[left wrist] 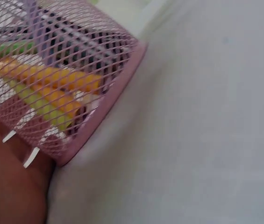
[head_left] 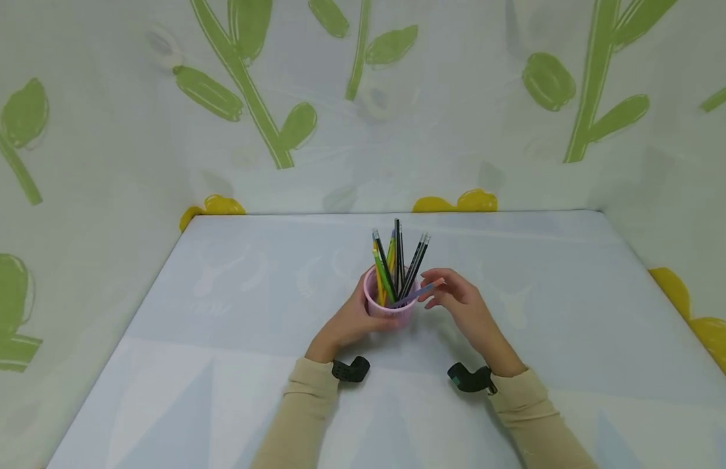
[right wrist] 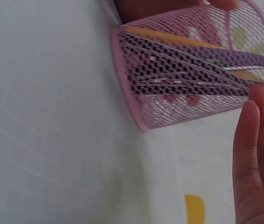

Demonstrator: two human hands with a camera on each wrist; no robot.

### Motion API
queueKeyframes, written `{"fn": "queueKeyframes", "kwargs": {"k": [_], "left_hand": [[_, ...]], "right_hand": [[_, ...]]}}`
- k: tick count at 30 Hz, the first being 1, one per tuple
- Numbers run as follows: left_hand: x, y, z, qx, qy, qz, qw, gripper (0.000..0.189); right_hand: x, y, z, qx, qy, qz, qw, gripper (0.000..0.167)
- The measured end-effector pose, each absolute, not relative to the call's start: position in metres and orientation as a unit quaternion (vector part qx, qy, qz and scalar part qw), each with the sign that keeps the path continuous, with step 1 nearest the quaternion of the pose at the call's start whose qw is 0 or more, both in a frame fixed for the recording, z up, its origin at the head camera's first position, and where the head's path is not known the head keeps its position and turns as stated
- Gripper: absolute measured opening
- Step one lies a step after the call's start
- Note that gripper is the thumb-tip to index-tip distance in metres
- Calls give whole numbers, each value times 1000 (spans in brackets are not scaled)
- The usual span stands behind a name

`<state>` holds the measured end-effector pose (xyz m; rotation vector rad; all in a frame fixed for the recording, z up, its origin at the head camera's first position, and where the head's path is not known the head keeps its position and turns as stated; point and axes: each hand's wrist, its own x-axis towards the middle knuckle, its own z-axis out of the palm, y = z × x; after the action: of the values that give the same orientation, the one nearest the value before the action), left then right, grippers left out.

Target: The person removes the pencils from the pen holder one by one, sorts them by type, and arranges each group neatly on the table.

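Note:
A pink mesh pencil cup stands on the table, holding several pencils. My left hand grips it round its left side, thumb across the front. Black pencils rise out of it, with a green pencil and yellow ones beside them. A purple stick with an orange end leans out over the right rim. Close to that end is my right hand, its fingers loosely bent around the stick's tip. In the right wrist view, extended fingers lie right at the cup's rim.
A pale cloth with faint blue shapes covers the table. Behind it and at both sides hangs a white curtain printed with green leaves and yellow shapes. Dark wrist cameras sit at both cuffs.

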<state>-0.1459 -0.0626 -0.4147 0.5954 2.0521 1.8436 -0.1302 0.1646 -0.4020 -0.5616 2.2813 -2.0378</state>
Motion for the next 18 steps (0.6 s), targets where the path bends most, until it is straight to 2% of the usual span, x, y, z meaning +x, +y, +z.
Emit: {"fn": "queueKeyframes", "kwargs": {"k": [11,18], "left_hand": [[-157,-61,-430,195,735,637,130,92],[-157,-61,-432,202,735,636,121,92]], "right_hand": [[-128,152,-398,-182,748,-638,8,20],[-117,144,-378,-202,770,-604,-27,13]]}}
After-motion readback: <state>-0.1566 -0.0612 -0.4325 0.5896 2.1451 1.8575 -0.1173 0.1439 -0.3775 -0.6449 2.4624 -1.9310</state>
